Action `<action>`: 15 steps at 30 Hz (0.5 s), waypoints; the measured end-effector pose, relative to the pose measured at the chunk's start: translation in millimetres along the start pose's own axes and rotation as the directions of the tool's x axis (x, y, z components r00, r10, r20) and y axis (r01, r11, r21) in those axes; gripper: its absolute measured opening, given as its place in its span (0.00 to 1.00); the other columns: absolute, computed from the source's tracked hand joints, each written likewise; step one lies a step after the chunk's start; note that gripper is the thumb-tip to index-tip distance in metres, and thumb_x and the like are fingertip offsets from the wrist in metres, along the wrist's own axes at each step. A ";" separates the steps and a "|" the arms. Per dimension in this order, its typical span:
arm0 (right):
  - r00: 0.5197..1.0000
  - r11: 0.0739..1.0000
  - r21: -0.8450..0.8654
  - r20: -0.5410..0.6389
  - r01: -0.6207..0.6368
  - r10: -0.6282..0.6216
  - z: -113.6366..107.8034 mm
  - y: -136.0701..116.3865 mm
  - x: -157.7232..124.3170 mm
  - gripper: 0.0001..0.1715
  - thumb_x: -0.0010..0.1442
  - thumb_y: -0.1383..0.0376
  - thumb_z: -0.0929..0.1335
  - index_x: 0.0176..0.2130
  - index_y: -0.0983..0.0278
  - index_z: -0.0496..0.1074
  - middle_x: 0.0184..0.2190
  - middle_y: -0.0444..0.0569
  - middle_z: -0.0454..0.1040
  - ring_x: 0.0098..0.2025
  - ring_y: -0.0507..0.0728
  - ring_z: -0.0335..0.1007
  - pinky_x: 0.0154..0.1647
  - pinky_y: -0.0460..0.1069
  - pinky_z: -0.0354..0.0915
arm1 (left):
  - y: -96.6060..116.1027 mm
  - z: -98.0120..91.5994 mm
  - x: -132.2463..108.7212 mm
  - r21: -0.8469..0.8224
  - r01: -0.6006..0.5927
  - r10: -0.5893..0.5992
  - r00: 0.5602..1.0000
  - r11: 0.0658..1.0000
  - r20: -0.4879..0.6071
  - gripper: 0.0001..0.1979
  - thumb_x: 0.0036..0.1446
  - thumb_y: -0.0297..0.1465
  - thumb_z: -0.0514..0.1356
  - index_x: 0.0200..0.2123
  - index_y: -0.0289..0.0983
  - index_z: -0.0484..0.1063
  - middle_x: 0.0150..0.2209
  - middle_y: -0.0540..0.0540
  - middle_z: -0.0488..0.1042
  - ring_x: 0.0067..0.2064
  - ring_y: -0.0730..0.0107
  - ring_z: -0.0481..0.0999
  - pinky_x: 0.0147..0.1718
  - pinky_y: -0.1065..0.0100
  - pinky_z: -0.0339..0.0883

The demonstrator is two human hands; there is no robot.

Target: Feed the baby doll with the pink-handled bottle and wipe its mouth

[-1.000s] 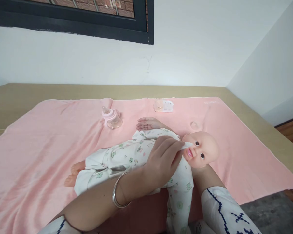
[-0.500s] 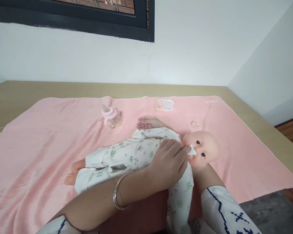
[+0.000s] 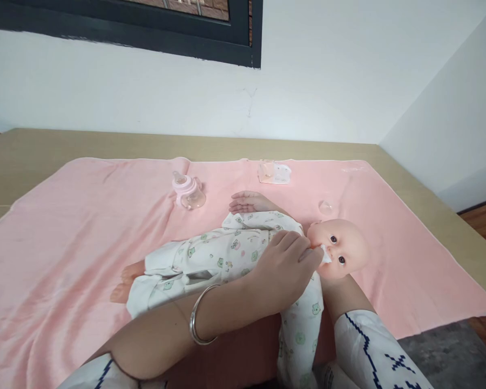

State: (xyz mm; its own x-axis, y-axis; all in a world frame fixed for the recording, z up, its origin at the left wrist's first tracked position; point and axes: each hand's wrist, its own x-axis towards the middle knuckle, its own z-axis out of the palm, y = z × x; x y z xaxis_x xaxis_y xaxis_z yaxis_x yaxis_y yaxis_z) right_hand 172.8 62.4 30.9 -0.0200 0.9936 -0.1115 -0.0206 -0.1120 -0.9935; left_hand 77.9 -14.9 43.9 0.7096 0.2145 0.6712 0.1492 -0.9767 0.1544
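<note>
A baby doll (image 3: pixel 338 248) in a white printed outfit lies on its back across a pink blanket (image 3: pixel 85 227), head to the right. My left hand (image 3: pixel 287 267), a silver bangle on its wrist, pinches a white tissue (image 3: pixel 326 255) against the doll's mouth. Beneath the doll's neck runs my right forearm. My right hand (image 3: pixel 249 201) comes out on the far side, beside the doll's body, fingers stretched out to the left with nothing in them. One doll sleeve hangs toward me between my arms.
A pink baby bottle (image 3: pixel 189 192) lies on the blanket beyond the doll's legs. Near the far edge is a small clear-and-white packet (image 3: pixel 274 173). A transparent cap (image 3: pixel 325 207) rests beyond the doll's head. The wooden table (image 3: pixel 146 141) meets a white wall.
My left hand and the tissue have shifted slightly right along with the doll's head in view. The whole scene has moved a little as the camera turned. Both hands keep their pose.
</note>
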 end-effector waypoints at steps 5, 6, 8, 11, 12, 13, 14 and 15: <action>0.999 0.994 0.107 0.049 -0.002 -0.003 -15.0 17.7 -29.7 0.22 0.63 0.47 0.65 0.33 0.63 0.67 0.34 0.45 0.75 0.53 0.52 0.70 0.58 0.54 0.69 | 5.8 0.4 -0.7 0.126 -0.046 0.055 0.996 0.991 -0.074 0.09 0.59 0.21 0.56 0.41 0.33 0.72 0.35 0.44 0.73 0.36 0.61 0.67 0.40 0.58 0.63; 0.998 0.992 0.123 0.055 -0.008 0.001 -20.9 24.7 -40.4 0.21 0.63 0.48 0.65 0.34 0.63 0.66 0.35 0.44 0.75 0.53 0.52 0.69 0.58 0.54 0.70 | 6.8 0.3 -1.1 0.136 -0.054 0.065 0.995 0.989 -0.074 0.08 0.59 0.21 0.56 0.41 0.34 0.72 0.35 0.44 0.73 0.36 0.62 0.68 0.41 0.58 0.63; 0.997 0.988 0.152 0.072 -0.022 0.011 -32.9 38.8 -59.3 0.19 0.63 0.50 0.66 0.37 0.63 0.66 0.35 0.43 0.75 0.53 0.51 0.68 0.56 0.53 0.71 | 7.8 0.6 -2.0 0.136 -0.074 0.084 0.995 0.988 -0.063 0.09 0.58 0.21 0.56 0.41 0.34 0.72 0.35 0.44 0.72 0.37 0.62 0.68 0.41 0.57 0.64; 0.995 0.982 0.184 0.100 -0.041 0.022 -50.2 56.5 -75.2 0.16 0.70 0.56 0.59 0.39 0.66 0.66 0.35 0.43 0.73 0.53 0.49 0.69 0.54 0.53 0.72 | 7.3 1.9 -2.5 0.154 -0.123 0.129 0.991 0.980 -0.029 0.09 0.59 0.22 0.57 0.43 0.33 0.71 0.36 0.43 0.71 0.37 0.62 0.68 0.41 0.57 0.64; 0.993 0.980 0.191 0.118 -0.053 0.031 -55.9 61.4 -77.7 0.17 0.70 0.58 0.56 0.40 0.66 0.66 0.34 0.43 0.72 0.51 0.49 0.70 0.54 0.52 0.72 | 6.8 2.0 -1.9 0.170 -0.152 0.158 0.987 0.974 -0.019 0.09 0.59 0.22 0.58 0.43 0.33 0.71 0.36 0.44 0.71 0.37 0.62 0.68 0.40 0.58 0.63; 0.988 0.978 0.193 0.149 -0.075 0.046 -61.3 66.0 -79.7 0.17 0.71 0.59 0.56 0.41 0.66 0.67 0.32 0.43 0.71 0.50 0.49 0.71 0.52 0.51 0.73 | 6.4 1.6 -1.0 0.188 -0.187 0.192 0.981 0.964 -0.007 0.08 0.59 0.22 0.58 0.43 0.32 0.71 0.35 0.44 0.70 0.36 0.63 0.67 0.38 0.59 0.63; 0.980 0.976 0.192 0.188 -0.104 0.067 -66.2 70.4 -81.4 0.16 0.70 0.58 0.58 0.41 0.65 0.68 0.31 0.42 0.70 0.48 0.49 0.72 0.50 0.49 0.74 | 5.9 0.3 0.3 0.203 -0.219 0.223 0.975 0.954 0.003 0.07 0.59 0.21 0.58 0.41 0.32 0.71 0.34 0.45 0.70 0.35 0.64 0.67 0.37 0.60 0.62; 0.968 0.974 0.183 0.235 -0.136 0.091 -70.3 74.7 -83.3 0.14 0.69 0.56 0.61 0.42 0.63 0.69 0.30 0.42 0.70 0.45 0.49 0.73 0.46 0.47 0.75 | 5.1 -2.1 1.6 0.212 -0.243 0.247 0.969 0.947 0.006 0.06 0.59 0.19 0.58 0.38 0.33 0.71 0.32 0.47 0.69 0.33 0.66 0.66 0.36 0.62 0.61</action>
State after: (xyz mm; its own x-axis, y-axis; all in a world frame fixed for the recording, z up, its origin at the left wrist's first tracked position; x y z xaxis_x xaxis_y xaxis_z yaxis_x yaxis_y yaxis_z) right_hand 243.2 -27.5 -35.6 -0.2563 0.9471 -0.1932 -0.2008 -0.2477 -0.9478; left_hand 78.3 -19.5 47.2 0.7285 -0.0339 0.6842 0.1146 -0.9787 -0.1704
